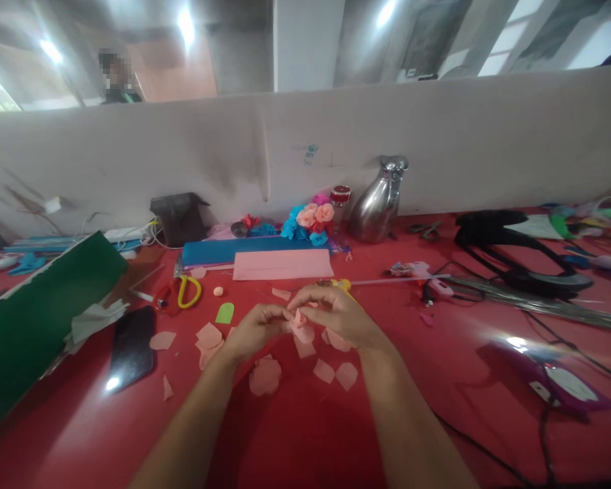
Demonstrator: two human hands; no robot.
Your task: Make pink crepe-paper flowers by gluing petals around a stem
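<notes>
Both of my hands meet over the red table (305, 435) and pinch a small pink paper petal piece (300, 326) between them. My left hand (257, 329) has its fingers closed on the left side of the piece. My right hand (336, 312) curls over it from the right, fingertips pressed on it. Several cut pink petals (265, 375) lie on the table just under and around my hands. A green paper cutout (225, 313) lies to the left of my left hand.
Scissors with red and yellow handles (179, 292), a black phone (131, 346), a green roll (35, 305), pink and blue crepe sheets (282, 263), finished paper flowers (310, 221), a metal jug (379, 200), a glue gun (438, 285), cables and wire stems lie around. A white partition stands behind.
</notes>
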